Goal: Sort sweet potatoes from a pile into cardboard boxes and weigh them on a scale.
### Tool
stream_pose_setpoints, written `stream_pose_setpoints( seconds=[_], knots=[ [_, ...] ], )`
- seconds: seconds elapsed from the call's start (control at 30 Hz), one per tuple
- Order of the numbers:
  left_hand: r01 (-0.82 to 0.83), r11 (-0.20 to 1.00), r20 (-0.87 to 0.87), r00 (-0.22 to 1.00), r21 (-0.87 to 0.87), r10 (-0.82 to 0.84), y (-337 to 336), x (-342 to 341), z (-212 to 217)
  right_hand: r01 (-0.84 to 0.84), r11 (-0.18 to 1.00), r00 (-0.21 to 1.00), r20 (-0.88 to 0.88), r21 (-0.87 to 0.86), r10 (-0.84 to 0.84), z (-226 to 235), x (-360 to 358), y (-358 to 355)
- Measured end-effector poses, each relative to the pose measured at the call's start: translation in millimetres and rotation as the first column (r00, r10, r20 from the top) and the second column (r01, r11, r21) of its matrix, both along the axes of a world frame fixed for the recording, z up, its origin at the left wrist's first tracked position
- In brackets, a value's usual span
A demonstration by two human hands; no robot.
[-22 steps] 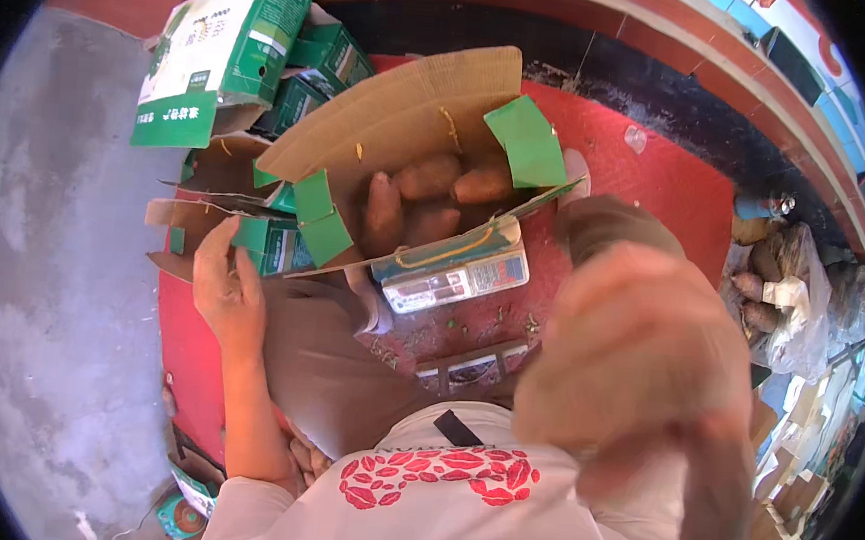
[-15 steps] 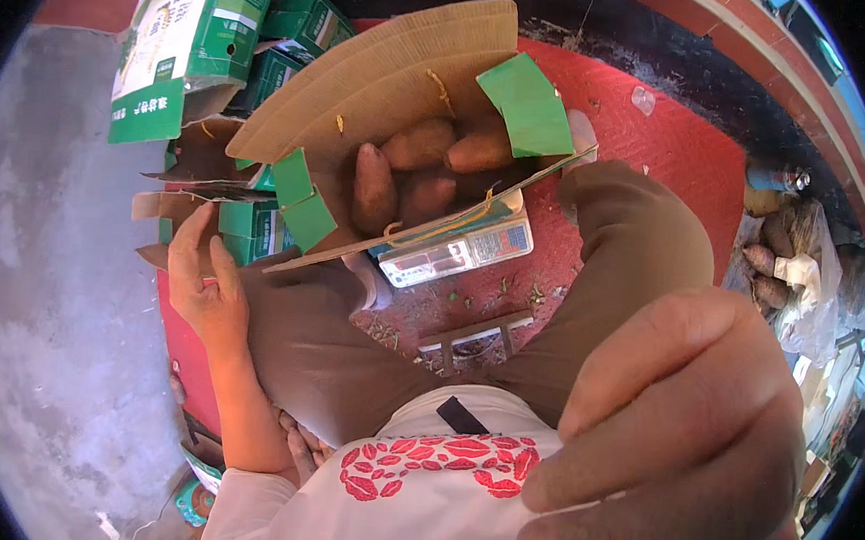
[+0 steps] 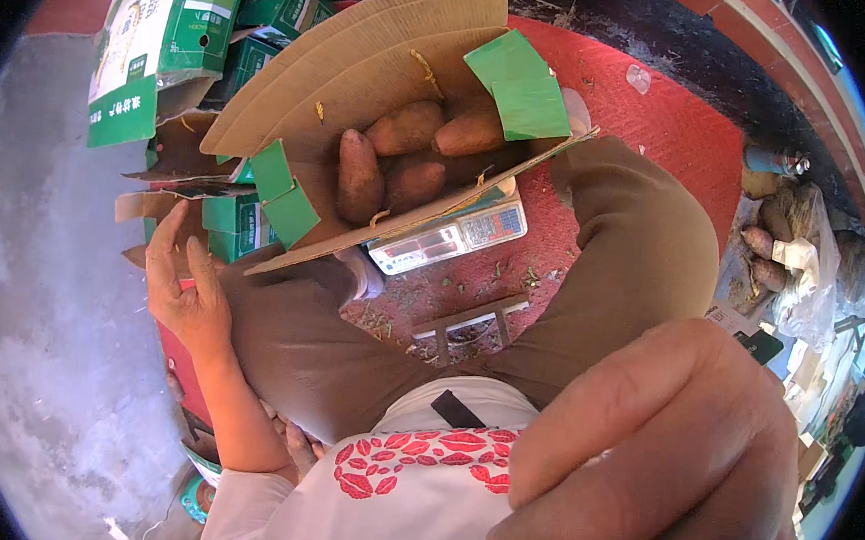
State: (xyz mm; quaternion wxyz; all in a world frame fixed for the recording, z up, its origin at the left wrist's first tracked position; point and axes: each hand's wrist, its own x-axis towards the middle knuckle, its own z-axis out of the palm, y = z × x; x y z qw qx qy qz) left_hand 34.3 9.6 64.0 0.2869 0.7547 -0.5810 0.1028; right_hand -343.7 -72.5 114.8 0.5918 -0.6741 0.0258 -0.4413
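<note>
Head view, left hand (image 3: 185,288) open, right hand (image 3: 675,458) raised

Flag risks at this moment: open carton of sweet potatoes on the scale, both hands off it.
1. The cardboard carton sits tilted on the small scale and overhangs it; with neither hand on it, it might tip and spill the sweet potatoes.
2. The right hand is very close to the camera and hides the lower right, so anything there is unseen.
3. The left hand hovers open beside the stacked green boxes; a bump might shift them.
</note>
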Motion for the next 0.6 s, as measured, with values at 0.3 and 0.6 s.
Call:
stream_pose_setpoints(
  seconds=[0.3, 0.6],
  knots=[
    [0.002, 1.0, -0.019, 1.0, 0.003, -0.002, 4, 6, -3, -0.058, 0.998, 0.997, 0.05, 0.005, 0.058, 3, 19, -7],
    [0.005, 1.0, -0.001, 1.0, 0.021, -0.005, 1, 5, -1, -0.104, 0.994, 0.99, 0.099, 0.016, 0.102, -1, -72, 8]
  ],
)
